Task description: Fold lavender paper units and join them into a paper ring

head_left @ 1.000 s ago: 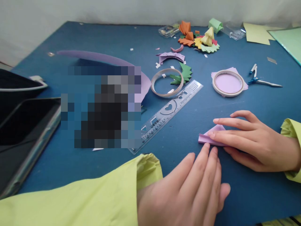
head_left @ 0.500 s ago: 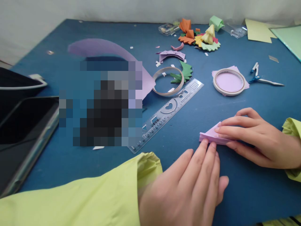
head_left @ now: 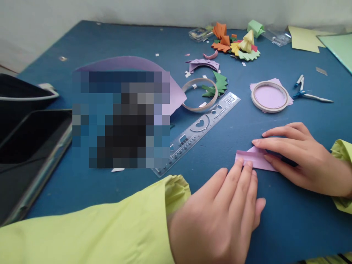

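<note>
A small folded piece of purple paper (head_left: 258,162) lies on the blue table near the front right. Its creased strip faces me, and a pointed corner shows behind it. My left hand (head_left: 220,216) has its fingers stretched out, with the fingertips pressing on the strip's left part; its thumb is apart from the paper. From the right, my right hand (head_left: 308,157) grips the paper between thumb and forefinger, the thumb on the strip and the forefinger at the back corner. The other right fingers are extended above the table.
Left of the hands lies a clear ruler (head_left: 198,134), beside a tape roll (head_left: 184,104). Another tape roll (head_left: 254,106) rests on purple sheets, near a blue-and-white compass (head_left: 313,97). Folded paper pieces (head_left: 247,42) sit at the back. A curved purple sheet (head_left: 176,95) borders a pixelated area.
The purple paper's front strip has opened out and looks wider and flatter. My right thumb has moved onto it from its near edge. The view has shifted slightly.
</note>
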`<state>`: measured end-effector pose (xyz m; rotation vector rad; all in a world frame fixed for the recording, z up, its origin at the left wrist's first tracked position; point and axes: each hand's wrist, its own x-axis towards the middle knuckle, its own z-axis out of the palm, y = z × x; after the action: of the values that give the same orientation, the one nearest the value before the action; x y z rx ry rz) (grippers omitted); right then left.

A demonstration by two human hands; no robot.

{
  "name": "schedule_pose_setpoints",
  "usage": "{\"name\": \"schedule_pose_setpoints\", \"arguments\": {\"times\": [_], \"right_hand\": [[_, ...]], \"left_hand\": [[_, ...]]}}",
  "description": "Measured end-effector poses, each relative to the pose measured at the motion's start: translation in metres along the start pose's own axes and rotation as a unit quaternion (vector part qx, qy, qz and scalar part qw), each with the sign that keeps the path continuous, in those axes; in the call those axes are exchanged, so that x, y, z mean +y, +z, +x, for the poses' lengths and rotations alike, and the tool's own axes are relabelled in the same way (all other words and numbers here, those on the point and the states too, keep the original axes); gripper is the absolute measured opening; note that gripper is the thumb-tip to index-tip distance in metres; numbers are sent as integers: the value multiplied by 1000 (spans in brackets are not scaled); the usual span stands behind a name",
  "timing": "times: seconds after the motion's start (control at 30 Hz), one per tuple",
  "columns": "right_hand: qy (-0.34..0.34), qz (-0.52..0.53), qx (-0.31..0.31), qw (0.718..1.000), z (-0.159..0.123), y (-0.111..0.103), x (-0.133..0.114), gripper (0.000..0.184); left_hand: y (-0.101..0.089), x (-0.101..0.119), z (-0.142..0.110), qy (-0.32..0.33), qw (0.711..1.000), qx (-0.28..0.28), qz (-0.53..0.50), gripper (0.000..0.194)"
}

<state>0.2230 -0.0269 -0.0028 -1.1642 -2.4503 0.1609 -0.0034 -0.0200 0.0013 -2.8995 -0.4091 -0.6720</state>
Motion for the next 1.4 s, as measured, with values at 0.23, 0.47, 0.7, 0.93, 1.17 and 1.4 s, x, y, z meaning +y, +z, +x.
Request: {"name": "schedule_pose_setpoints", "arguments": {"times": [0.23,0.47,0.7,0.93,1.17,1.4], "right_hand": [[13,4,18,1000,1,0,2,6],[10,12,11,1000,2,0,4,5],[8,16,13,1000,2,1,4,5],[7,-34,75,997,-1,-3,-1,15],[-184,-132,43,973,-11,-2,-21,17],[-169,-234,8,957,-21,-4,-37,22]], "left_hand": [[3,1,-2,-2,1000,4,1,24],[1,0,-2,9,1000,-3,11,26],[2,-3,0,-13,1000,-18,9,29],[4,2,2,-38,999,-11,13,30],[6,5,0,-42,999,-3,32,28],[4,1,1,-33,999,19,31,26]]}}
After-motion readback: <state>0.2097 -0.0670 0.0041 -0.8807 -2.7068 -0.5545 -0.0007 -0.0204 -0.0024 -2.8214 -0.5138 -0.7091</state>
